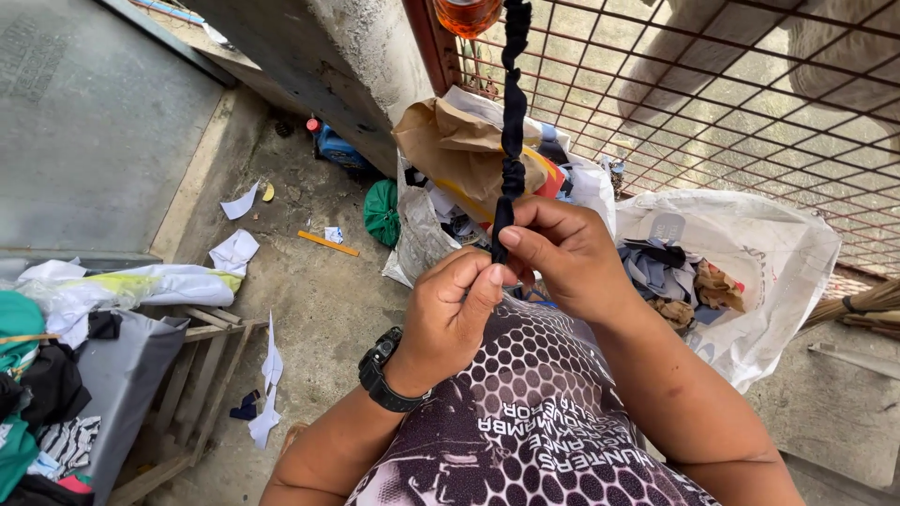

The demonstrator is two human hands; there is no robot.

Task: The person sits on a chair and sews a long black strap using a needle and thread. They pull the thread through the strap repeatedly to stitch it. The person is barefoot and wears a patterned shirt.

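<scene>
A black knotted strip of cloth (513,112) hangs down from the top of the view in front of a red wire grille (712,103). My right hand (562,253) pinches its lower end between thumb and fingers. My left hand (455,314), with a black watch on the wrist, is closed right beside it, its fingertips touching the same end of the strip. Both hands are held over my lap, above a patterned black and white shirt (525,422).
A white sack (750,272) of cloth scraps sits right, a brown paper bag (450,141) and more sacks behind the strip. Paper scraps (234,251) litter the concrete floor. Piled clothes (47,394) and a wooden frame lie left. A broom (862,305) rests far right.
</scene>
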